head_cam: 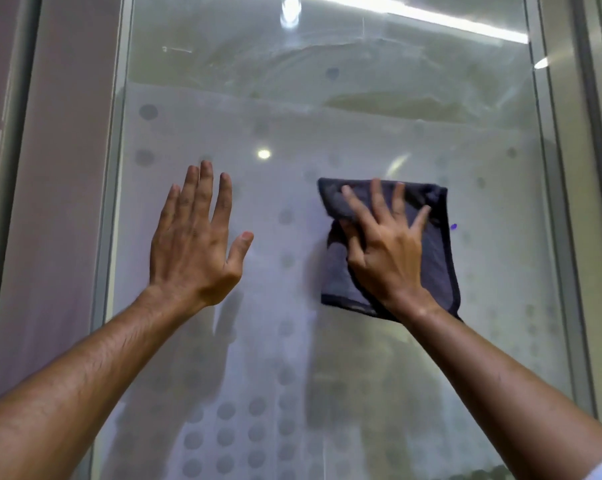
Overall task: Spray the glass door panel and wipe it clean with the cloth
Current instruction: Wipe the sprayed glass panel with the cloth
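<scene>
A tall clear glass door panel [327, 109] dotted with grey frosted circles is filling the view, set in a pale metal frame [566, 202] and reflecting ceiling lights and curved smears near the top. The right hand [386, 247], fingers spread wide, is pressing a folded dark grey cloth [434, 244] flat on the glass. The left hand [192, 240] is lying open beside it, fingers extended
</scene>
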Demonstrator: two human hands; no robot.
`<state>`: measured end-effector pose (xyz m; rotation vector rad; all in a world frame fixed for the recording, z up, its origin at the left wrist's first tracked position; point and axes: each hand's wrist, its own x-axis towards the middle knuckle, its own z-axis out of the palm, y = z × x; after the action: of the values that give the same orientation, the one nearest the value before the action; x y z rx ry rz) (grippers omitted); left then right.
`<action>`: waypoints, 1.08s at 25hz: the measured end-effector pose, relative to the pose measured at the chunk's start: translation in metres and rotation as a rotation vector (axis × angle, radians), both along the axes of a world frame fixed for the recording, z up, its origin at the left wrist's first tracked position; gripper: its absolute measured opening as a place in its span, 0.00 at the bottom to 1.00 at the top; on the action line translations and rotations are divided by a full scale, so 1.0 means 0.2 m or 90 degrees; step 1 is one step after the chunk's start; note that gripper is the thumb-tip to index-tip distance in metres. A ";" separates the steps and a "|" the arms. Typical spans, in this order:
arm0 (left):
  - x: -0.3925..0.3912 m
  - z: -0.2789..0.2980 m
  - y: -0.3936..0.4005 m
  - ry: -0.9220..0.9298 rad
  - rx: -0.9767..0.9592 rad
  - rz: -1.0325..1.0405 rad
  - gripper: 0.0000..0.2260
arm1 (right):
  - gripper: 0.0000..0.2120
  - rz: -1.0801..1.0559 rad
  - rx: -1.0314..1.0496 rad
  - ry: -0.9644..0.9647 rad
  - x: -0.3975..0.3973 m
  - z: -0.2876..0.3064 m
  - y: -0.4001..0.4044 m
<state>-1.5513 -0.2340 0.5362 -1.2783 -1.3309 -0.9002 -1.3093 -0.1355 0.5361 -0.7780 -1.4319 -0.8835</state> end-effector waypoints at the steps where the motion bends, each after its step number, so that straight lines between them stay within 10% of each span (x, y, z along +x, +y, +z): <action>1: 0.00 -0.01 0.00 0.002 0.000 0.003 0.37 | 0.25 0.013 -0.046 0.083 0.02 0.02 0.01; 10: 0.02 -0.02 0.02 -0.015 0.009 -0.004 0.37 | 0.23 -0.004 0.004 -0.033 0.15 -0.22 0.06; 17: 0.02 -0.06 0.03 0.000 0.011 -0.004 0.37 | 0.25 0.081 -0.120 0.273 0.32 0.01 0.14; 23: 0.04 -0.06 0.11 -0.030 0.032 -0.046 0.39 | 0.25 0.050 -0.002 0.008 0.36 -0.17 0.15; 27: 0.06 -0.06 0.14 -0.033 0.031 -0.060 0.39 | 0.25 0.018 -0.031 0.122 0.58 -0.20 0.25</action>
<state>-1.5390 -0.2061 0.5243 -1.2962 -1.2890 -1.0313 -1.1939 -0.0858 0.4971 -0.8533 -1.2967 -0.7336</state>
